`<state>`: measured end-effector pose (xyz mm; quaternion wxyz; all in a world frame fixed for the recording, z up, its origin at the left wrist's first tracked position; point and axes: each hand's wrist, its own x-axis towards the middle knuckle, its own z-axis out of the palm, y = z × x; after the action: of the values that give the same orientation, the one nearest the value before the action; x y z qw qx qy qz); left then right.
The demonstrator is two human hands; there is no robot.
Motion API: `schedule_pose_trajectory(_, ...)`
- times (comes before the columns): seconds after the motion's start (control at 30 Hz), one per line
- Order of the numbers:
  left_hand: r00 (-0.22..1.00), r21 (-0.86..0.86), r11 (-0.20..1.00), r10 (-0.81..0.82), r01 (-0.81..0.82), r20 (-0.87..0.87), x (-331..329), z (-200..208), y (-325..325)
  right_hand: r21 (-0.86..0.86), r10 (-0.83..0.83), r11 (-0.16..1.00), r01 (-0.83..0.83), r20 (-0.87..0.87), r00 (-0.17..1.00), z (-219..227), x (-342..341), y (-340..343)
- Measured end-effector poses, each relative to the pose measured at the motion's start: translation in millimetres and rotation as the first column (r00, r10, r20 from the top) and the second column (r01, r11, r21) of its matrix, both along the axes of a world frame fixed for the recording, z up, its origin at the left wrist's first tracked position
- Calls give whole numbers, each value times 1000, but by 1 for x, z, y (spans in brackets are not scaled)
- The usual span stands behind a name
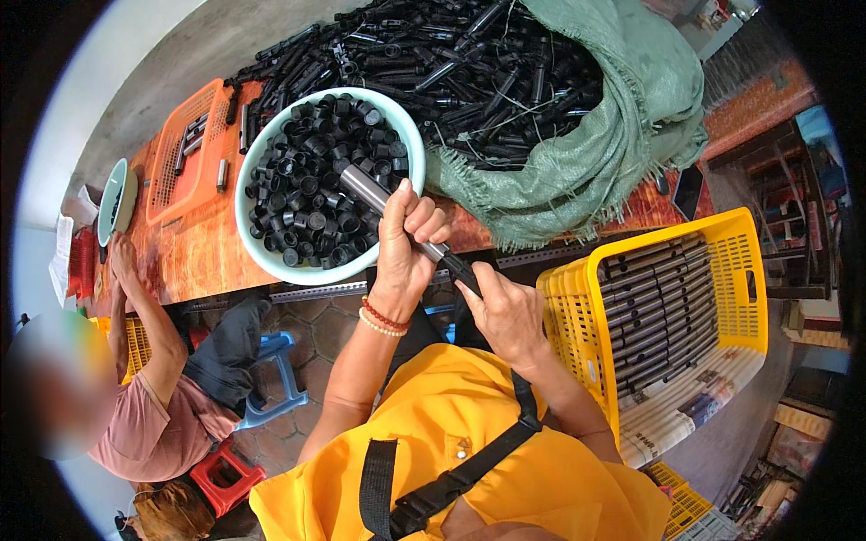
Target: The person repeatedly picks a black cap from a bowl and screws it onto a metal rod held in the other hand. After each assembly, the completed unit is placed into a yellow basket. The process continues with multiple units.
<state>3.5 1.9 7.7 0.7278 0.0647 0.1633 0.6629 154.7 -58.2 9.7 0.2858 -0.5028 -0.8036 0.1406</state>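
Observation:
A grey metal tube [363, 187] slants in front of me, its upper end over the basin. My left hand [403, 248] is wrapped round its middle. At the lower end, my right hand [507, 314] grips a black ribbed plastic part [462, 272] that meets the tube; whether it sits inside cannot be seen. Beneath the tube's upper end, a pale green basin [243, 203] holds many short black caps [302, 185]. Behind it lies a heap of long black plastic parts [433, 68] on an opened green woven sack [586, 180].
At my right, a yellow crate [570, 338] holds stacked dark tubes [658, 307] beside newspaper [704, 397]. An orange basket [161, 185] and a small green bowl [129, 194] stand left on the table [212, 257]. A co-worker [167, 410] sits there near a blue stool [275, 383].

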Motion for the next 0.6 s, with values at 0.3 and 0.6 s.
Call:
schedule_pose_trajectory(0.3, 996, -4, 999, 43, -42, 83, -2, -4, -2, 109, 6, 994, -23, 155, 988, 1, -2, 4)
schedule_pose_trajectory(0.6, 991, 37, 999, 31, -36, 131, -4, -10, -1, 41, 29, 999, -36, 171, 985, 2, -1, 6)
